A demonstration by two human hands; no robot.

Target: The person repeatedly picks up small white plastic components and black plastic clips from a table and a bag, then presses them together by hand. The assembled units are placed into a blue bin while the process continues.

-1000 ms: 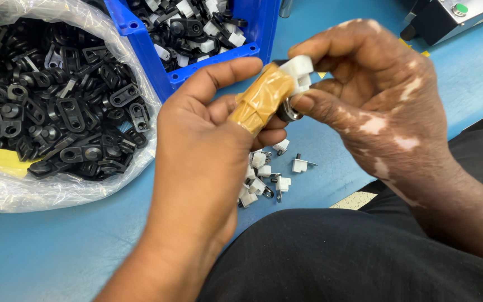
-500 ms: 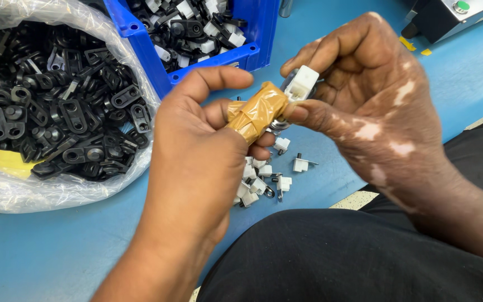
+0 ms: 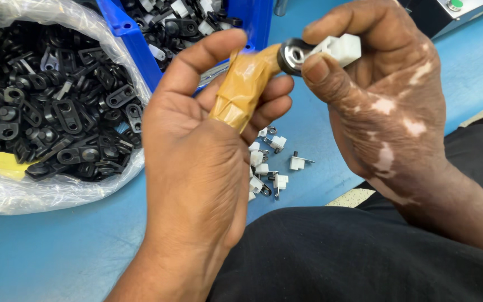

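Left hand: the left hand (image 3: 197, 162) was closed around a tool handle wrapped in tan tape (image 3: 242, 89), thumb lying along the top, fingers curled underneath.
Tool head: a round black and silver metal head (image 3: 293, 55) stood out past the taped handle, pointing toward the other hand.
Right hand: the right hand (image 3: 387, 95) was pinched on a small white plastic clip (image 3: 342, 47), thumb below and fingers bent over it.
Clip position: the white clip was held just beside the metal head, touching or nearly so; exact contact could not be told.
Loose parts: a small heap of white clips with metal pins (image 3: 269, 165) lay on the blue table (image 3: 57, 246), below the hands and near the person's lap.
Bag: a clear plastic bag (image 3: 40, 193) lay open on the left of the table, full of flat black plastic parts (image 3: 46, 106).
Bin: a blue plastic bin (image 3: 135, 42) stood behind the hands, touching the bag, holding mixed black and white pieces.
Lap: dark trousers (image 3: 353, 251) filled the lower right of the view.
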